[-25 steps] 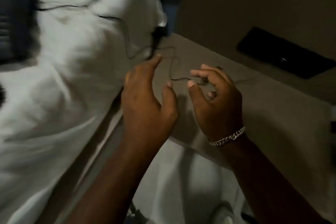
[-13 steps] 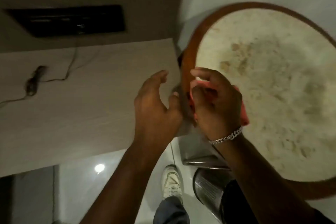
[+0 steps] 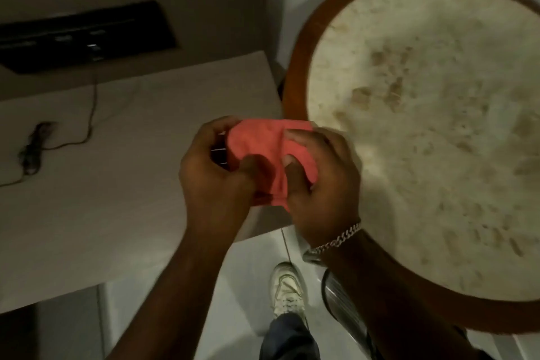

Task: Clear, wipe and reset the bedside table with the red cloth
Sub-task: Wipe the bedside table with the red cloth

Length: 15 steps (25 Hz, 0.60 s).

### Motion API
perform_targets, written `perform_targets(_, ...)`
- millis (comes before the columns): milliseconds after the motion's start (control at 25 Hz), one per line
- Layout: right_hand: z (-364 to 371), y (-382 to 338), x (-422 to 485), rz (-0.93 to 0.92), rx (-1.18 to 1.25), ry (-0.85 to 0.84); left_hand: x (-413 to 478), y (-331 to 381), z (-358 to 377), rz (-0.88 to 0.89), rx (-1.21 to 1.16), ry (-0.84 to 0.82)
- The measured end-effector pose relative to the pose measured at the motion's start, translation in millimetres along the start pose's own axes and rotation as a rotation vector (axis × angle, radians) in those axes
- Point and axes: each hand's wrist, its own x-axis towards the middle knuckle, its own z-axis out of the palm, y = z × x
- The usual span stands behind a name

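Dim bedroom corner: both hands bunch a red cloth (image 3: 263,149) above the right end of the bedside table (image 3: 117,199).

Far left on the pale tabletop lies a dark cable (image 3: 35,149), its thin lead running up toward a black panel (image 3: 84,35) on the wall. At centre the left hand (image 3: 213,172) is curled closed on the cloth's left side, with a small dark object partly hidden under its fingers. Touching it, the right hand (image 3: 324,181), wearing a chain bracelet (image 3: 336,240), pinches the cloth's right side with thumb and fingers. Right of them stands a round table (image 3: 438,126) with a brown rim; a white shoe (image 3: 287,286) shows on the floor below.
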Motion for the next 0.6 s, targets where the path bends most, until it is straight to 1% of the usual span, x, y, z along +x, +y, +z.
perform_targets(80,44.2,-15.0,2.8,0.021,0.043,-0.086,20.7,-32.7,-38.1,-0.025,-0.031,0.095)
perform_targets(120,72.0,-21.3,2.5,0.013,0.028,-0.147,29.5,-55.2,-60.3,-0.033,0.018,0.128)
perform_targets(160,101.4,-23.7,1.5,-0.035,-0.036,-0.222,37.4,-80.9,-83.8,-0.031,0.109,0.138)
perform_targets(240,150.0,-17.2,-1.7,-0.189,-0.283,-0.400,48.1,-137.0,-123.5,0.034,0.378,0.080)
perform_targets(320,183.5,-10.0,-7.3,-0.258,-0.499,-0.582,52.2,-184.1,-155.0,0.160,0.704,-0.042)
perform_targets(360,198.7,-6.6,-10.8,-0.283,-0.567,-0.616,55.1,-201.2,-167.2,0.222,0.849,-0.078)
perform_targets(440,219.6,-5.9,-5.7,-0.308,-0.646,-0.580,73.9,-212.5,-172.4,0.296,1.027,-0.107)
perform_targets(600,268.6,-13.6,54.7,-0.373,-0.651,-0.477,143.6,-196.6,-154.6,0.273,1.074,-0.083)
